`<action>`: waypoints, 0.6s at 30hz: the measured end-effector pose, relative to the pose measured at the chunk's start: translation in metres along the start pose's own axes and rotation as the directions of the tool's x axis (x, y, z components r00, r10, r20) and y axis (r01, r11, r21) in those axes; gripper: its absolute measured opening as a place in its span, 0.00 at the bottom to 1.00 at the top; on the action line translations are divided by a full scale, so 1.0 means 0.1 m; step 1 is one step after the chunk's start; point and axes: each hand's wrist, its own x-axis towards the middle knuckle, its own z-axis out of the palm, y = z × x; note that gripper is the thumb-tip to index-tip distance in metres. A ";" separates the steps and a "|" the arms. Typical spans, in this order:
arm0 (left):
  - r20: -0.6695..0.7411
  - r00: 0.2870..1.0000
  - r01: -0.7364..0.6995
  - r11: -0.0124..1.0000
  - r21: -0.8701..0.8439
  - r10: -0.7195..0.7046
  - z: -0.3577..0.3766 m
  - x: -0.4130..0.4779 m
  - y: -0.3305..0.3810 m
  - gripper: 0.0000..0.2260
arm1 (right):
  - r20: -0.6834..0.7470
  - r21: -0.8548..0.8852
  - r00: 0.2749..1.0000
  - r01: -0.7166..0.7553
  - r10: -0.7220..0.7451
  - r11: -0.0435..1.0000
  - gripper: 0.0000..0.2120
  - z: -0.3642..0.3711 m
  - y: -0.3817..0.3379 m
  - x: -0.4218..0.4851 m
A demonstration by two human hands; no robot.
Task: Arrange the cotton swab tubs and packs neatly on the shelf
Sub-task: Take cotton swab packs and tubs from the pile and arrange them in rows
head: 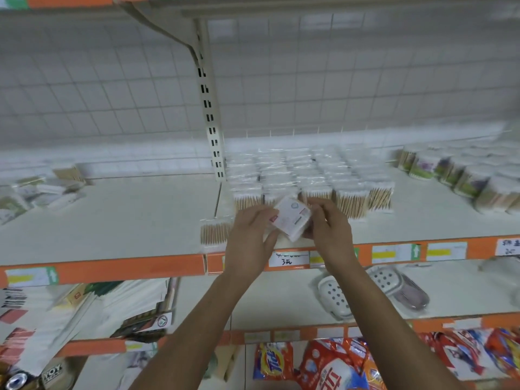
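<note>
Shelf point(126, 220): bare stretch left of the upright, out to the orange front edge. Pack rows point(309, 175) fill the middle, sticks upright; tubs point(464, 175) far right. Lone pack point(215, 233) at the edge. Held pack point(292, 218) just above the front edge, tilted corner-down, label facing camera. Left hand point(250, 235) and right hand point(332, 232) pinch its sides.

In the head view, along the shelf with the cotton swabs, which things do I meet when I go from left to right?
loose packs → lying swab pack → left hand → white pack, which both hands hold → right hand → round tubs
</note>
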 end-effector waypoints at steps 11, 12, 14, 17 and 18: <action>0.027 0.990 0.138 0.955 -0.261 -0.136 0.35 0.13 0.23 0.11 | -0.066 -0.043 0.998 -0.006 0.003 0.999 0.18 -0.26 0.05 0.13; 0.035 0.984 0.177 0.950 -0.257 -0.174 0.38 0.14 0.25 0.10 | -0.059 -0.098 0.998 0.006 -0.012 0.995 0.19 -0.30 0.07 0.16; 0.036 0.976 0.220 0.953 -0.211 -0.217 0.45 0.16 0.30 0.09 | -0.042 -0.207 0.997 0.049 -0.059 0.977 0.21 -0.35 0.13 0.23; 0.006 0.969 0.243 0.957 -0.159 -0.246 0.55 0.20 0.36 0.07 | 0.000 -0.360 0.988 0.144 -0.155 0.922 0.21 -0.39 0.20 0.32; -0.007 0.967 0.251 0.957 -0.146 -0.255 0.59 0.21 0.38 0.06 | 0.017 -0.401 0.983 0.172 -0.180 0.900 0.21 -0.41 0.23 0.36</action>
